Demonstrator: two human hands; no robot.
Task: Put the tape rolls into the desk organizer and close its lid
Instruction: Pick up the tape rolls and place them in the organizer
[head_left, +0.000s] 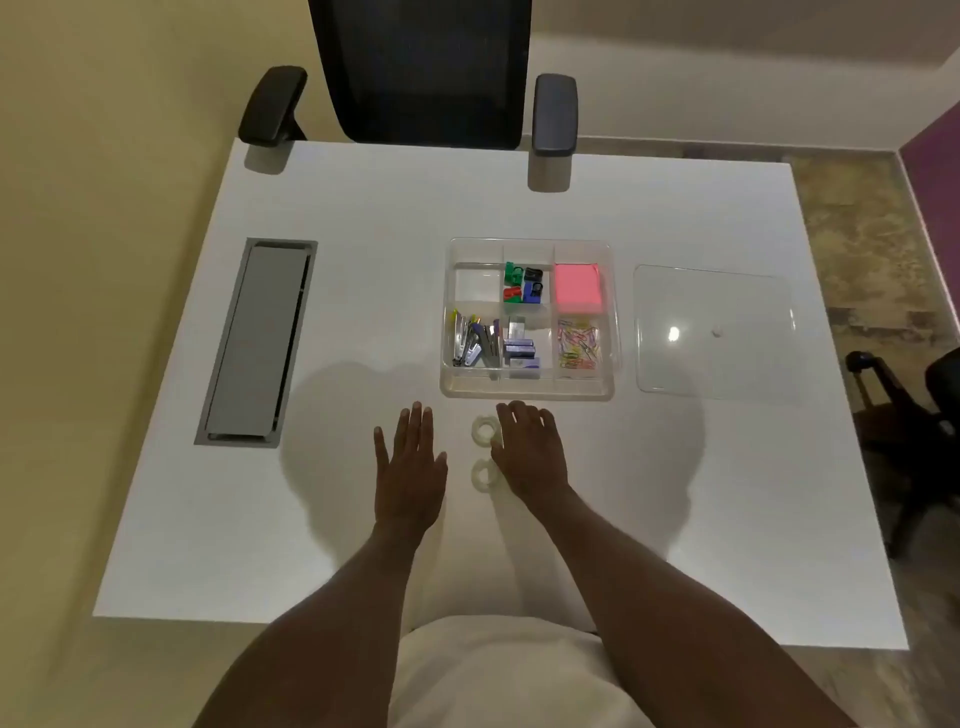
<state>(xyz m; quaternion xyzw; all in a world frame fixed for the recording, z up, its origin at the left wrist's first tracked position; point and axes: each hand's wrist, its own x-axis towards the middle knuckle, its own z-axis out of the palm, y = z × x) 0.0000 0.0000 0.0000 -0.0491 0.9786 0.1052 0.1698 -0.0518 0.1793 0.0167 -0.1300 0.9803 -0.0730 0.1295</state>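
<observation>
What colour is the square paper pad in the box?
Pink. The paper pad shows best in the head view.

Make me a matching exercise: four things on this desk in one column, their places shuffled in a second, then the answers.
1. clear plastic lid
2. pink sticky-note pad
3. two clear tape rolls
4. grey cable hatch

A. between the hands
B. organizer's far right compartment
C. flat on the desk, right of the organizer
D. set in the desk, left of the organizer

Pairs: 1-C, 2-B, 3-A, 4-D
</observation>
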